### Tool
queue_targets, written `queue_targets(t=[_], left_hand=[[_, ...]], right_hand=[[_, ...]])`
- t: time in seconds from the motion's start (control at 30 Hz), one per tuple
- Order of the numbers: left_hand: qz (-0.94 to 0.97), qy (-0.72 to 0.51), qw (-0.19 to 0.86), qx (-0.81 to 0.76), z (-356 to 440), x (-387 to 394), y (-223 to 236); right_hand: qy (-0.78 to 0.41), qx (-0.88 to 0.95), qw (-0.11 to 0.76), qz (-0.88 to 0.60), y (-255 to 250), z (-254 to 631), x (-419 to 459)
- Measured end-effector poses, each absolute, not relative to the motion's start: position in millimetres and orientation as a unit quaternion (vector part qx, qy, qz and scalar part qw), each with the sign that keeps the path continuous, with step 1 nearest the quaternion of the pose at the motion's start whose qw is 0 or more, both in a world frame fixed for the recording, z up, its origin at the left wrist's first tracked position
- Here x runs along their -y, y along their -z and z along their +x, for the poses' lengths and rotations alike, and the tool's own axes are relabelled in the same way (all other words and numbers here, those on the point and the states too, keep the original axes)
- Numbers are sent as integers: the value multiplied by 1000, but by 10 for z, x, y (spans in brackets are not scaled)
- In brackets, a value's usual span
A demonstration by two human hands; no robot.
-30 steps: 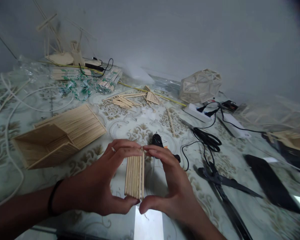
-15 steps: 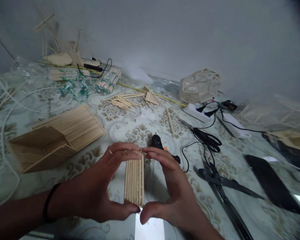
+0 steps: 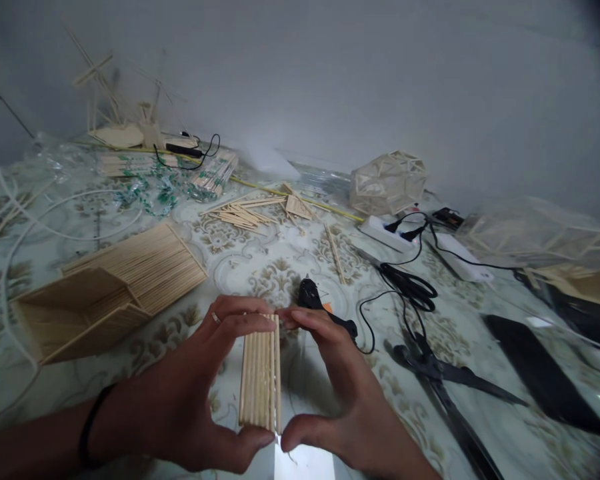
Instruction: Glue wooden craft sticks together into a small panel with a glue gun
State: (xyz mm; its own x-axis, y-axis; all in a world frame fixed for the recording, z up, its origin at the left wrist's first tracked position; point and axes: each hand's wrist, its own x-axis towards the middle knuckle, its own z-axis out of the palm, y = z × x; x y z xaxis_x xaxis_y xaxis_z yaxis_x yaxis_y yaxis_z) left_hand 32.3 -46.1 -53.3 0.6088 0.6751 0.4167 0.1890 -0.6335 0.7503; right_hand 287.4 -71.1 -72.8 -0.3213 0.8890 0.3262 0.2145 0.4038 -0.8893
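Between my hands stands a small panel of wooden sticks (image 3: 257, 380), laid side by side, with shiny streaks on it. My left hand (image 3: 195, 393) grips it by the ends, fingers on the far end and thumb on the near end. A single wooden stick (image 3: 279, 383) runs along the panel's right edge with a thin dark line between. My right hand (image 3: 345, 393) pinches this stick lengthwise, fingertips at the far end and thumb at the near end. Just beyond my right fingers lies a black glue gun (image 3: 317, 300), partly covered by them.
A box-like stick construction (image 3: 145, 273) sits at left. Loose sticks (image 3: 245, 215) lie mid-table. At right are black-handled scissors (image 3: 410, 287), a large dark cutting tool (image 3: 437, 370), a phone (image 3: 540, 373) and a power strip (image 3: 387, 232). A geometric stick frame (image 3: 387, 183) stands behind.
The whole view has shifted slightly. Both hands and the panel sit a little lower and further left in it, and the stick keeps its place along the panel's right edge.
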Motion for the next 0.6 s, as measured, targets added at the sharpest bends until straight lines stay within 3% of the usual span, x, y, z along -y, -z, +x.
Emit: queue_targets(t=[0.6], left_hand=[[825, -370, 333, -266, 325, 469, 522]], right_hand=[[-374, 686, 468, -413, 784, 2836, 739]])
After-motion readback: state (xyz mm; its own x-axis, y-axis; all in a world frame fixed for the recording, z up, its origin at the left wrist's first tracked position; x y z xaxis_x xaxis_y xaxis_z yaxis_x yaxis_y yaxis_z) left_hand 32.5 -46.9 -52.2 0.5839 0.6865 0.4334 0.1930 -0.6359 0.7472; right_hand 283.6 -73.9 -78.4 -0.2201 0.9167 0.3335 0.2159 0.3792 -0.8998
